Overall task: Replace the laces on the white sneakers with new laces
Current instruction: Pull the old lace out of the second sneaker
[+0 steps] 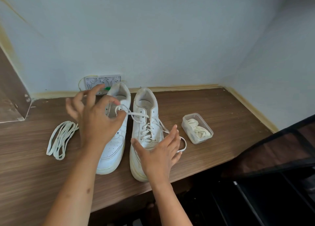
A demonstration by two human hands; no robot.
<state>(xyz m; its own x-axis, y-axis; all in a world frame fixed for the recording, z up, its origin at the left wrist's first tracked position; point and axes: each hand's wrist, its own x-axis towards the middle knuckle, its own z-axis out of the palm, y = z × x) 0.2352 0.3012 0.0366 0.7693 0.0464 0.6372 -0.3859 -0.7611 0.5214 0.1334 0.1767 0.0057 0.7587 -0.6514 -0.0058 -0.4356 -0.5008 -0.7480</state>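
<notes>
The left hand (95, 116) pinches a flat white lace end (134, 114) trailing from the right-hand white leather sneaker (144, 132); beside its toe, the right hand (158, 154) hovers empty, fingers spread.

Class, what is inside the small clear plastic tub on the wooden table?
The clear plastic tub holds bundled cream-white shoelaces. No lid covers it; anything beneath the bundle is hidden.
</notes>
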